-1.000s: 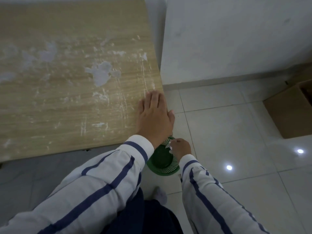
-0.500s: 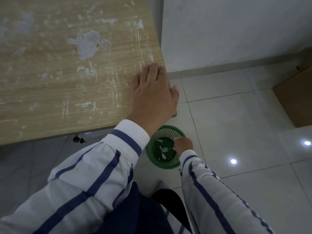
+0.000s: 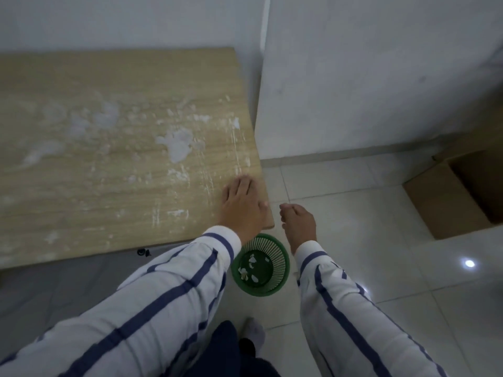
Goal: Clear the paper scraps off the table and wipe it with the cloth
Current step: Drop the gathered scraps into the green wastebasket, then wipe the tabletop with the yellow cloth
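Note:
The light wooden table (image 3: 114,170) is smeared with white patches and streaks, and I see no loose scraps on it. My left hand (image 3: 242,208) lies flat on its near right corner, fingers together, holding nothing. Just off that corner my right hand (image 3: 298,223) hovers in the air with its fingers loosely curled and nothing in them. Below both hands a small green basket (image 3: 275,284) stands on the floor with several white paper scraps (image 3: 249,266) inside. No cloth is in view.
A white wall (image 3: 367,77) rises right of the table. A brown cardboard box (image 3: 446,202) sits on the tiled floor at the far right. My dark trousers and a sock (image 3: 254,330) show at the bottom. A small black fitting (image 3: 143,252) hangs under the table edge.
My right hand has let go of the green basket and risen to table height beside the corner. The basket now stands on the floor. My left hand stays flat on the corner.

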